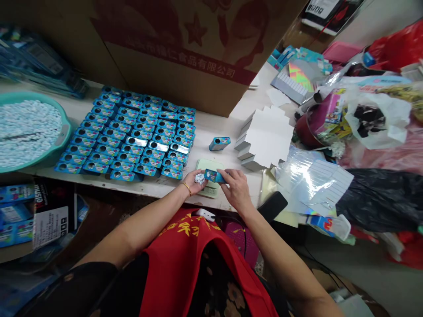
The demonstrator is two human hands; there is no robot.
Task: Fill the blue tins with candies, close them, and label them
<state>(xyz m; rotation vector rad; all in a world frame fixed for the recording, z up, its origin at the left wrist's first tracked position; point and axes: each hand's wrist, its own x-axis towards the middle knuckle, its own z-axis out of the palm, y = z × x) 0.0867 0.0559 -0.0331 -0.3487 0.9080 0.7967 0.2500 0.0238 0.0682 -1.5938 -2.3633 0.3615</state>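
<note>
My left hand [193,181] is cupped palm up over the table's front edge, holding a small heap of pale candies [199,178]. My right hand [235,187] pinches a small blue tin [214,175] and holds it against the left palm. Under both hands lies a pale green pad [208,167]. Several rows of the same blue tins [132,132] with round holes on top lie side by side to the left. One lone blue tin [219,143] stands apart behind the hands.
A teal basin [62,136] full of pale candies sits at the far left. A large cardboard box [185,48] stands behind. White folded cartons [264,138], plastic bags [373,116] and holographic sheets [313,180] crowd the right. A black phone [271,206] lies near my right wrist.
</note>
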